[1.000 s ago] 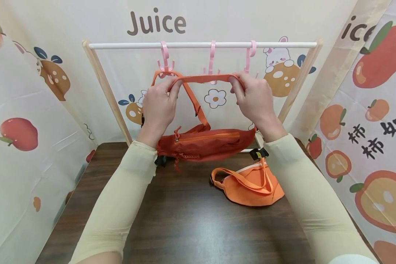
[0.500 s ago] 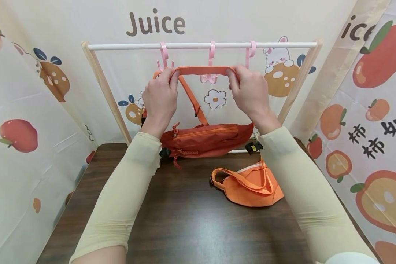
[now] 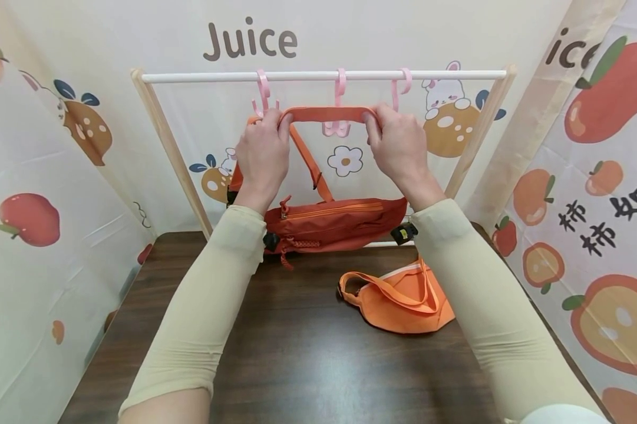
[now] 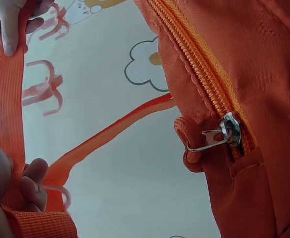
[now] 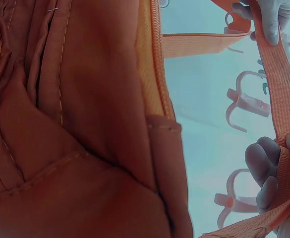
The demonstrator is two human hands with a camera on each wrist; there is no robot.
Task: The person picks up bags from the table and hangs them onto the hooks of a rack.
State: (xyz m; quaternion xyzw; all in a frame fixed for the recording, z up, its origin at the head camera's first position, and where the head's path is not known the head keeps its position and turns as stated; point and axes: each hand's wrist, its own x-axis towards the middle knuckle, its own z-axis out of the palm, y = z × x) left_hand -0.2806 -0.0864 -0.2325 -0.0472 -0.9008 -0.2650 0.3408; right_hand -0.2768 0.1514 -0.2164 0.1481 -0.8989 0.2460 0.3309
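Both hands hold up a rust-red waist bag (image 3: 334, 225) by its orange strap (image 3: 326, 114). My left hand (image 3: 265, 154) pinches the strap at the left, and my right hand (image 3: 400, 147) pinches it at the right, with the stretch between them taut. The strap's middle overlaps the middle pink hook (image 3: 336, 128) in the head view. Below the hands hangs the bag, its zipper (image 4: 204, 64) running along the top. Another orange strap (image 3: 306, 154) loops at the left pink hook (image 3: 263, 89) and runs down behind the bag; what it carries is mostly hidden.
A white rail (image 3: 302, 76) on a wooden frame bears the pink hooks, including a right hook (image 3: 395, 94) partly behind my right hand. On the dark wooden table (image 3: 297, 353) lies a bright orange waist bag (image 3: 403, 315). Printed curtains (image 3: 48, 282) close in the sides and back.
Both hands have raised the strap slightly, up over the middle hook in view, and the rust-red bag has risen with it. The left hand has shifted a little right.
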